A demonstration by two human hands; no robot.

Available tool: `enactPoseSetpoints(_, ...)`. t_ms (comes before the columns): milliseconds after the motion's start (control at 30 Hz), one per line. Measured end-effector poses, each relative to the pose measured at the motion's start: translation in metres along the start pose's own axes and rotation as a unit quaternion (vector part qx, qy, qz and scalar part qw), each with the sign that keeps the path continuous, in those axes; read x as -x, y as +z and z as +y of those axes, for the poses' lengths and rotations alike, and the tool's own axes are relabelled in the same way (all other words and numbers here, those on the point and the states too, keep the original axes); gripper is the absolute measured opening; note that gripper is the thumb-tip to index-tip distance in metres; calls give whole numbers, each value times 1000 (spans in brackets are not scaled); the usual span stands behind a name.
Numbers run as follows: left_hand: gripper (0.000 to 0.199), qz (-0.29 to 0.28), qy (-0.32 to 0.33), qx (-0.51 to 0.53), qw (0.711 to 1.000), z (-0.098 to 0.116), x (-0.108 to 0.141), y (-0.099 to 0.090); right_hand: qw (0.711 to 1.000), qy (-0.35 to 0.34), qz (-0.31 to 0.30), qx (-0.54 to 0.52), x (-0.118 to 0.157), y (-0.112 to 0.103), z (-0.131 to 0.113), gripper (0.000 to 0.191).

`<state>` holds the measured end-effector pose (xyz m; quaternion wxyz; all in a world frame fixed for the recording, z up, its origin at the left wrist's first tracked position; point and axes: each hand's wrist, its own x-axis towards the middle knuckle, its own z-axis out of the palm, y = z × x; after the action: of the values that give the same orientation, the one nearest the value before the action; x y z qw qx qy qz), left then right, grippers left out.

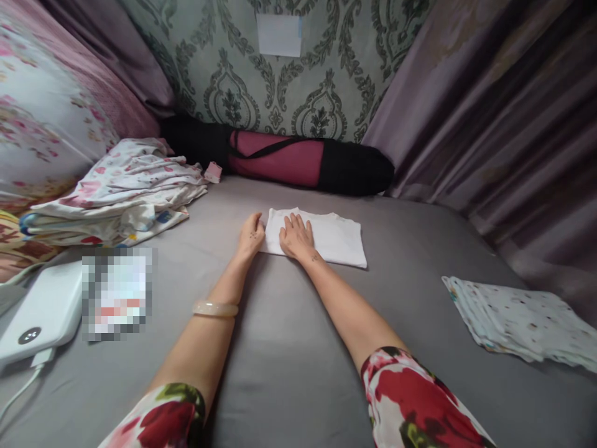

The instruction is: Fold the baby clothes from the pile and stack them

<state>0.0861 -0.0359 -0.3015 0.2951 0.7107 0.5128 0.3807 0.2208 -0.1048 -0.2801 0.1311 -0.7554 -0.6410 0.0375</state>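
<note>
A white folded garment lies flat on the grey bed sheet in front of me, its long side running left to right. My left hand is at its left edge, fingers curled closed on the cloth there; the fingertips are partly hidden. My right hand rests palm down on the left half of the garment, with its fingers stretched out and slightly spread.
Folded printed clothes are piled at the left, near a white power bank with a cable. More folded printed cloths lie at the right. A long black and maroon bag lines the back wall, and purple curtains hang at the sides.
</note>
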Motion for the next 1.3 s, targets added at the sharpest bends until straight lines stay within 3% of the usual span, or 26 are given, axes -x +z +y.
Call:
enactPoseSetpoints(133, 41, 7, -13, 12, 1000, 1, -1, 0, 1000, 4, -8, 6, -8, 4, -3, 55)
enactPoseSetpoints(367, 39, 23, -18, 37, 999, 1, -2, -2, 1000, -17, -22, -13, -12, 4, -34, 60)
enactPoseSetpoints(667, 36, 52, -57, 47, 996, 6, -4, -4, 999, -31, -25, -5, -23, 7, -44, 60)
enactPoseSetpoints(767, 43, 70, -80, 73, 992, 2, -8, -3, 997, -59, -40, -3, -29, 12, -52, 60)
enactPoseSetpoints(967, 49, 82, -101, 131, 983, -8, -14, 0, 997, -54, -58, -17, -32, 22, -57, 61)
enactPoseSetpoints(1167, 58, 58, -88, 136, 985, 9, -5, -8, 992, -55, -85, -75, -25, -14, -46, 61)
enactPoseSetpoints(1300, 51, 17, 33, 40, 999, 26, 8, -8, 998, -16, -33, -49, -5, -48, -2, 61)
